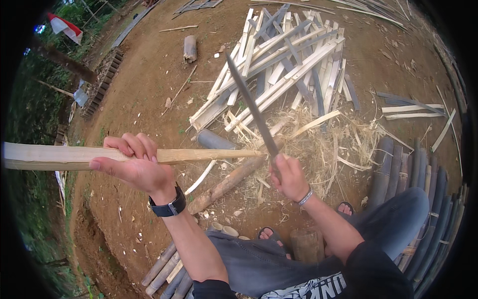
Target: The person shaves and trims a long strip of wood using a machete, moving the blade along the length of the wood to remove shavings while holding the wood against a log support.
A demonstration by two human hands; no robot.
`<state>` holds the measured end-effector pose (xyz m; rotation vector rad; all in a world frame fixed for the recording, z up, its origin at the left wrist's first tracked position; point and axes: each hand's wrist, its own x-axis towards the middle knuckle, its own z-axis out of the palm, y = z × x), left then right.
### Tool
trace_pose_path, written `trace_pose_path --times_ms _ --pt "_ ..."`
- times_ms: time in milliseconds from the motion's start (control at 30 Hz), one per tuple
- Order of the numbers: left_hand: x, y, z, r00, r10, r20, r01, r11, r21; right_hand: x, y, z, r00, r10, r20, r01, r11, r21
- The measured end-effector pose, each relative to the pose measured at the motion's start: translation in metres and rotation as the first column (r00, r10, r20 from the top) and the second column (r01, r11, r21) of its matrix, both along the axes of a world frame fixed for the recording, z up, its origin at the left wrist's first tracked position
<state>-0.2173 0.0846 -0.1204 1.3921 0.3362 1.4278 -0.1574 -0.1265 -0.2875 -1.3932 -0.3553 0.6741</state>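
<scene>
Above bare dirt, left hand (137, 167) grips a pale split slat (74, 156); right hand (289, 177) clenches a long blade (251, 107).

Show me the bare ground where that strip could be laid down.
Bare dirt lies between the short log and the left hand; more dirt below that wrist. Crowded: the split-slat pile, the shavings beside the right hand, and the poles on the right.

Bamboo slat (59, 155), long blade (251, 107) in hands

Two hands (134, 167), one bamboo slat (59, 155), one long blade (251, 104), one wristwatch (169, 205).
</scene>
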Motion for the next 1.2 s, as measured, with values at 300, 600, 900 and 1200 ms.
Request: trace_pose_path --times_ms 300,600,900,1200 --pt "0.037 -0.020 0.018 1.000 -0.027 -0.012 0.028 0.997 0.070 -0.041 -0.019 -0.165 0.980 0.108 0.166 -0.006 0.855 -0.519" --pt "0.048 -0.039 0.015 0.999 0.004 -0.050 0.000 0.996 0.087 -0.005 -0.031 -0.037 0.973 -0.214 0.081 0.186 0.946 0.266" --pt "0.060 -0.057 0.015 0.996 -0.051 -0.071 0.059 0.990 0.128 0.040 -0.028 0.023 0.998 -0.038 -0.042 0.046 0.977 0.210" --pt "0.086 -0.075 0.031 0.991 -0.051 -0.125 0.074 0.980 0.186 -0.040 -0.031 -0.141 0.920 -0.040 -0.391 -0.102 0.936 -0.336"
